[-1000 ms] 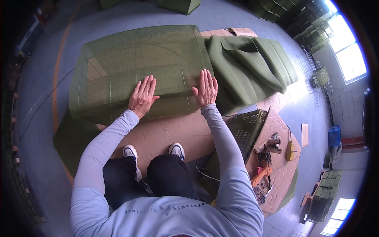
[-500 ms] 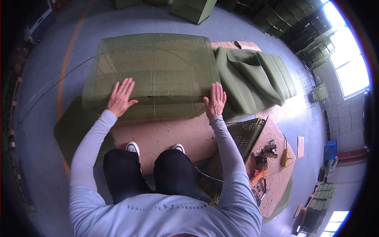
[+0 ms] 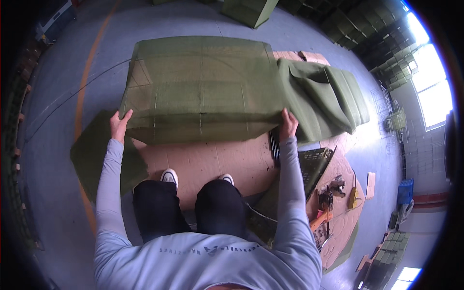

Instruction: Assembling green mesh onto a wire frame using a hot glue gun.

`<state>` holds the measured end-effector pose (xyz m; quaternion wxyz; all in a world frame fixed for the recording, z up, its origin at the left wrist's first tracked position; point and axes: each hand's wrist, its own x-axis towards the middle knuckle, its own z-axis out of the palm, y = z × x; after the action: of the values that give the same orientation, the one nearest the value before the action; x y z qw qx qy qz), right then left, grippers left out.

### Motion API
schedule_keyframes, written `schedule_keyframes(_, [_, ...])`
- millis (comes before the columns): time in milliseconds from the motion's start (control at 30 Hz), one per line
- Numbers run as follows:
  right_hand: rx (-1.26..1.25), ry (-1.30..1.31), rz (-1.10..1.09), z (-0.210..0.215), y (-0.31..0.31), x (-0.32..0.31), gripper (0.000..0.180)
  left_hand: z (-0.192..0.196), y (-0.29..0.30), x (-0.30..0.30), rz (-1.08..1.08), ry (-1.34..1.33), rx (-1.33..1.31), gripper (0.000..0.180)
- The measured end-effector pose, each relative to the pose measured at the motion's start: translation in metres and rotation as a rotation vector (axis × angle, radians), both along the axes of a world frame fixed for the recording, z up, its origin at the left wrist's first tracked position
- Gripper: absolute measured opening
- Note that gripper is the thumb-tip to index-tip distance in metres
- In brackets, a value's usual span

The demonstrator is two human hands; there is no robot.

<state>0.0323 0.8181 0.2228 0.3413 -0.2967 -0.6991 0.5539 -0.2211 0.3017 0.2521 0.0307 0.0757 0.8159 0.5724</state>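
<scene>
Head view: a large green mesh-covered block (image 3: 200, 89) fills the upper centre of the frame, lying on brown cardboard (image 3: 208, 162) on the floor. The left hand (image 3: 119, 124) grips its lower-left corner, and the right hand (image 3: 288, 123) clasps its lower-right corner. Folded green fabric (image 3: 324, 96) lies just right of the block.
</scene>
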Motion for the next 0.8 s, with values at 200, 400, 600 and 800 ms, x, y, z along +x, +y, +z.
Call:
schedule_keyframes(200, [-0.011, -0.191, -0.096, -0.007, 0.063, -0.014, 0.041, -0.003, 0.023, 0.064, 0.012, -0.003, 0.184, 0.040])
schedule_keyframes(400, [-0.047, -0.016, -0.295, 0.013, 0.050, 0.072, 0.045, 0.003, 0.027, 0.075, 0.116, 0.494, -0.449, 0.084])
schedule_keyframes(600, [0.327, -0.073, -0.616, 0.080, -0.078, 0.223, 0.021, 0.030, 0.023, 0.107, -0.213, 0.875, -1.051, 0.088])
schedule_keyframes(800, [0.447, -0.656, -1.048, 0.031, -0.115, 0.385, 0.033, -0.019, -0.019, 0.070, -0.344, 1.036, -0.918, 0.051])
